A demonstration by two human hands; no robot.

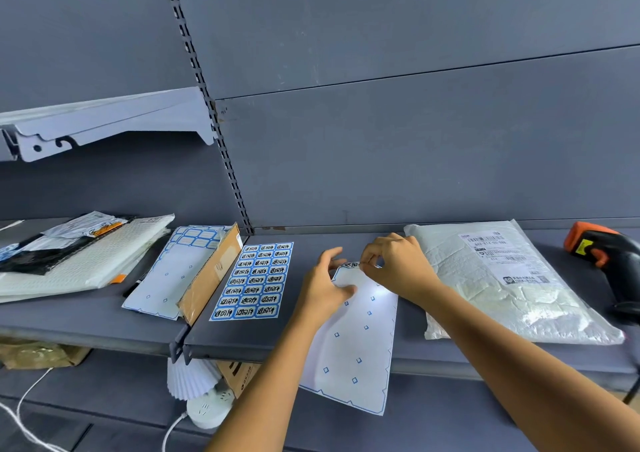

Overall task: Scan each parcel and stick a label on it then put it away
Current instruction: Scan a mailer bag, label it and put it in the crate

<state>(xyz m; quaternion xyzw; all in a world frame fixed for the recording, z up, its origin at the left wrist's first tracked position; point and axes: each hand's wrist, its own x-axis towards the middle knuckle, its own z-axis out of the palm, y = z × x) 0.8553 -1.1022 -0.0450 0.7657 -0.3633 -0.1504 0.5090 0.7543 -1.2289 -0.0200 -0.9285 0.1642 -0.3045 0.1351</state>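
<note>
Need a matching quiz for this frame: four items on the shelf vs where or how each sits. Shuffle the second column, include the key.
1. scanner
2. white parcel
3. full label sheet
4. near-empty label sheet

A. pressed by the left hand, overhanging the shelf edge, while the right hand pinches a label at its top
B. far right, orange and black
C. flat beside the cardboard box
D. right of both hands, printed side up

Pairs: 1-B, 2-D, 3-C, 4-A
</note>
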